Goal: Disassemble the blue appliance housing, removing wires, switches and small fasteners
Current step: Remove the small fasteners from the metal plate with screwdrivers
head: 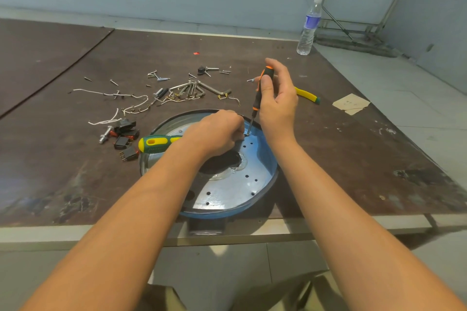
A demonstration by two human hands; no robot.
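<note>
On the dark brown surface [328, 134], the round blue metal housing [252, 184] risks cam-out: right grip [276, 98] clasps the slim orange-black screwdriver [258, 94] steeply, left grip [217, 131] apparently pinching beside its tip.

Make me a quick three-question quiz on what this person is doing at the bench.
1. True or false: the right hand holds the orange-black screwdriver with its tip down on the blue housing.
2. What lies just left of the housing? A) black switches B) the bottle C) the paper scrap
3. Fill in: the left hand rests on the housing beside the screwdriver's ____.

Key: 1 true; 2 A; 3 tip.
</note>
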